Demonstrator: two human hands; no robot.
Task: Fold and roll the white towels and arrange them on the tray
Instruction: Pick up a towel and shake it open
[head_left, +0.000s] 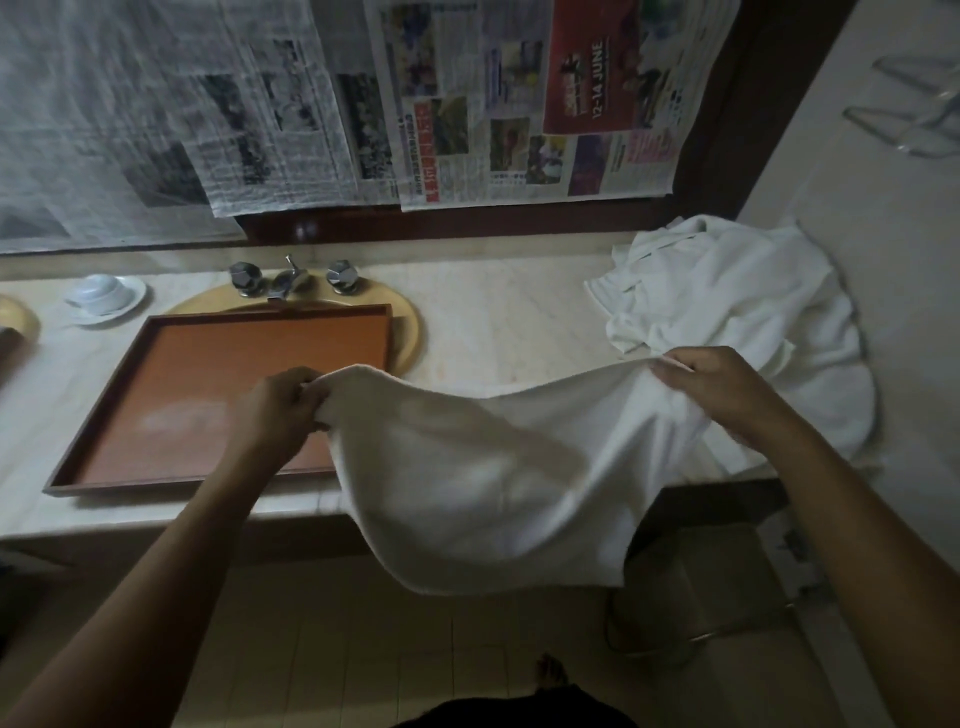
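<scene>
A white towel (488, 467) hangs spread between my two hands, above the counter's front edge, its lower part drooping past the edge. My left hand (283, 410) grips its left top corner, over the right part of the tray. My right hand (711, 384) pinches the right top corner. The brown rectangular tray (208, 395) lies on the counter over the sink, with nothing on it. A heap of crumpled white towels (727, 301) lies at the counter's right end.
A yellow sink (408, 332) with chrome taps (291, 280) sits behind the tray. A white cup on a saucer (104, 296) stands at the far left. Newspaper (311, 104) covers the mirror. A bin (691, 587) stands on the floor below the counter.
</scene>
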